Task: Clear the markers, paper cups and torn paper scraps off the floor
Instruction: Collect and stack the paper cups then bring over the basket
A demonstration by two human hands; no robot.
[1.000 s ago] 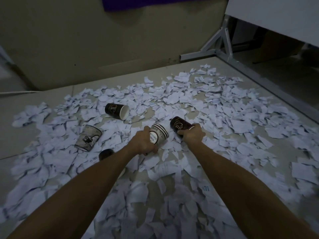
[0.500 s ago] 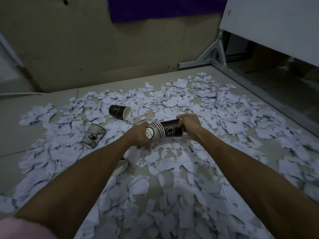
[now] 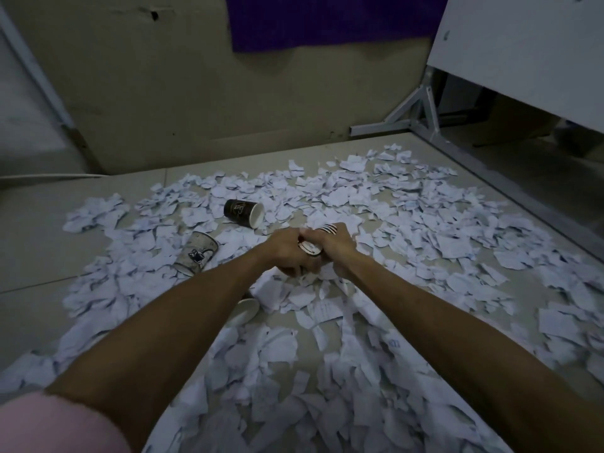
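My left hand (image 3: pixel 287 253) and my right hand (image 3: pixel 336 248) are pressed close together around a stack of nested paper cups (image 3: pixel 310 248); its white bottom faces me and several striped rims (image 3: pixel 327 228) stick out past my right fingers. A dark paper cup (image 3: pixel 243 212) lies on its side just beyond my hands. A grey, flattened cup (image 3: pixel 196 253) lies to the left. Another cup's white rim (image 3: pixel 245 310) peeks out under my left forearm. Torn white paper scraps (image 3: pixel 408 223) cover the floor. No markers are visible.
A wall runs along the back with a purple sheet (image 3: pixel 327 21) hanging on it. A white board on a grey metal frame (image 3: pixel 425 106) stands at the right, its base rail running along the floor's right edge. Bare floor (image 3: pixel 39 230) lies at the left.
My right hand has pushed the dark cup into the stack held by my left hand. Both hands now close on the stack, turned so its bottom faces me.
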